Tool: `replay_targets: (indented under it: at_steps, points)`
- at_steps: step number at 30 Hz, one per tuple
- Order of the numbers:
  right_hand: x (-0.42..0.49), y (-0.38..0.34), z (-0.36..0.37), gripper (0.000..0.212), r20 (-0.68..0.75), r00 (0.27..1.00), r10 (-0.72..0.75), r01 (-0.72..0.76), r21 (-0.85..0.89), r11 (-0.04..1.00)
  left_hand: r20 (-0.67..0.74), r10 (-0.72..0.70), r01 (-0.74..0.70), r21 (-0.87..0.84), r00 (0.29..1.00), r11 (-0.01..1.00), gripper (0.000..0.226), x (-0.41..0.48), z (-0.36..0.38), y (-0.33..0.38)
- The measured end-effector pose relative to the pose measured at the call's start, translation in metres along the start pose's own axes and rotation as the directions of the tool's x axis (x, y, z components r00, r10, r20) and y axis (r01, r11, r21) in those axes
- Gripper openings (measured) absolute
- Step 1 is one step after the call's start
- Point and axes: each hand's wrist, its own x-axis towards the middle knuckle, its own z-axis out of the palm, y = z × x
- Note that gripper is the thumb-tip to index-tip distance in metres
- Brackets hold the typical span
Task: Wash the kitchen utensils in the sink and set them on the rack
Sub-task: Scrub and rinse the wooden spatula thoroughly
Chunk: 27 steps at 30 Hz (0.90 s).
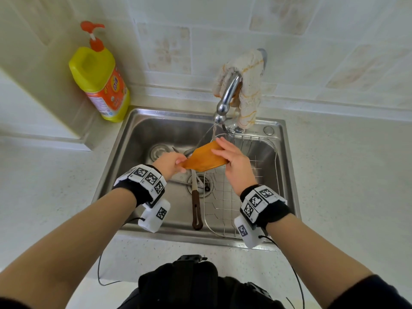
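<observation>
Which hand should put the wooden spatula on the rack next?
Probably the right hand: it holds the wooden spatula by its blade, just above the rack. The left hand grips the handle end, farther from the rack.

Wall (223,30): pale cream tiles, some with a faded floral pattern.
Countertop (345,175): light speckled stone.
Ledge (33,134): raised, at left.
Light: bright, even.
</observation>
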Motion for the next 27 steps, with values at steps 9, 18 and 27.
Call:
replay_targets:
  at_steps: [9,18,27]
  points:
    - [-0.062,-0.024,0.033,0.054,0.062,0.97,0.233,-0.23,-0.06,0.971,-0.242,-0.26,0.082,-0.564,0.935,0.822,0.03,-0.029,0.007,-0.03]
    - [-0.147,-0.037,0.064,0.056,-0.046,0.849,0.526,-0.528,-0.069,0.847,-0.005,-0.032,0.008,-0.919,0.999,0.394,0.011,-0.094,0.07,0.03]
    - [-0.177,-0.033,0.064,0.03,-0.211,0.869,0.447,-0.49,-0.248,0.836,0.176,-0.077,0.18,-0.983,0.981,0.045,0.014,-0.099,0.105,0.029]
